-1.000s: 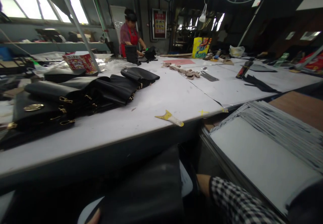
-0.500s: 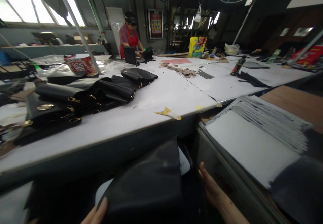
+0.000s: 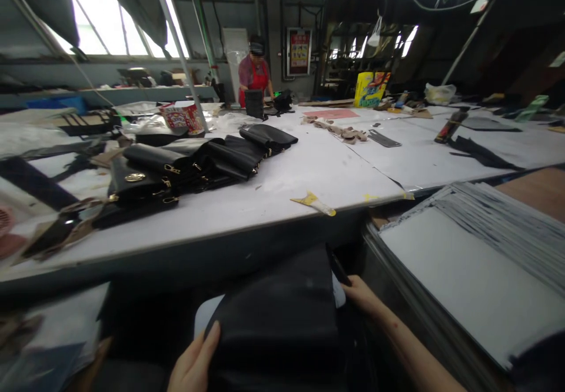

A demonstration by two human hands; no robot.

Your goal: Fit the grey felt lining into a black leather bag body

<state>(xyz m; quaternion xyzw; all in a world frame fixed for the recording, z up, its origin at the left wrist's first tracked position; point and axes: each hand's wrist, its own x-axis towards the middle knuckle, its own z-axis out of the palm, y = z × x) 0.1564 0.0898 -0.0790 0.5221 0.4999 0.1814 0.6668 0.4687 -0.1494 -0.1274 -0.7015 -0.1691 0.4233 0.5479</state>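
Black leather piece (image 3: 278,309) at six o'clock, top edge slanting up toward two, long axis unclear with lower end out of frame. Gripped at left edge by left hand (image 3: 194,356), at right side by right hand (image 3: 364,298). Beyond, white-topped worktable (image 3: 293,171); gold-clasped leather stack (image 3: 236,153) at ten; red-aproned co-worker (image 3: 259,79) near twelve; bright windows (image 3: 97,15) farther back.
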